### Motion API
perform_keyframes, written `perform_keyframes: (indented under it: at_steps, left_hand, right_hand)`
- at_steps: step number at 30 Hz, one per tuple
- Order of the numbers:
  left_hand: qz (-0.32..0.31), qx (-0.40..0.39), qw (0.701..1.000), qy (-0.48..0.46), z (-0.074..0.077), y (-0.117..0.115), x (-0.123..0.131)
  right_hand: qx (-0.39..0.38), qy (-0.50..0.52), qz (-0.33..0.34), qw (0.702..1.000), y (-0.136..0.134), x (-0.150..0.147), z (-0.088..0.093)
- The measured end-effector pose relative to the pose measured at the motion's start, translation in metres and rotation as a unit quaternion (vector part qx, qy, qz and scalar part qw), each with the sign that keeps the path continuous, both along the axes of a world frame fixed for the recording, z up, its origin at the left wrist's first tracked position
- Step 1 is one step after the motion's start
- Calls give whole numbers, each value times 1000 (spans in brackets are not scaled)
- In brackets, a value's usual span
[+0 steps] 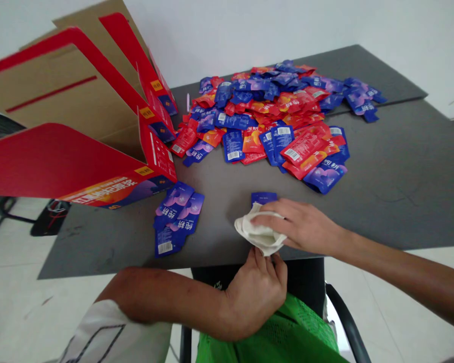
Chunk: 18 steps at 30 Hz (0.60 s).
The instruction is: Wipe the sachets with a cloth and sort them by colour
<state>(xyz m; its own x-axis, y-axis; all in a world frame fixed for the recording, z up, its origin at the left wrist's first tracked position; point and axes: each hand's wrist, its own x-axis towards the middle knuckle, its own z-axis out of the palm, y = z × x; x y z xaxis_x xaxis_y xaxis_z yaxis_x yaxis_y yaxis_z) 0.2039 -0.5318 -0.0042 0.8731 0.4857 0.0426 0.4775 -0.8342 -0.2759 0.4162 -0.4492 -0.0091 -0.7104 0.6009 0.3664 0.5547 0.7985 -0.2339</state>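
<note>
A crumpled white cloth, folded so that it looks hollow, is between my two hands at the table's near edge. My right hand holds it from the right, with the fingers curled over its top and into the fold. My left hand is below, closed, its fingertips pinching the cloth's lower edge. Just behind the cloth lies a blue pouch, partly covered. To the left of my hands, several blue pouches overlap on the table.
A big heap of red and blue pouches spreads over the back of the grey table. Open red cardboard boxes stand at the left, flaps raised. Green fabric lies below my hands, and a chair armrest is at the lower right.
</note>
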Motion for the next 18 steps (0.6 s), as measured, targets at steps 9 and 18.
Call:
perform_keyframes:
  at_steps: [9,18]
  left_hand:
    - [6,25,999,-26,-5,-3,2]
    - [8,-13,1000,-8,-2,-3,3]
  right_hand:
    - [25,-49,-81,995,69,12,-13]
    - [-6,10,-6,1000,1,1,0]
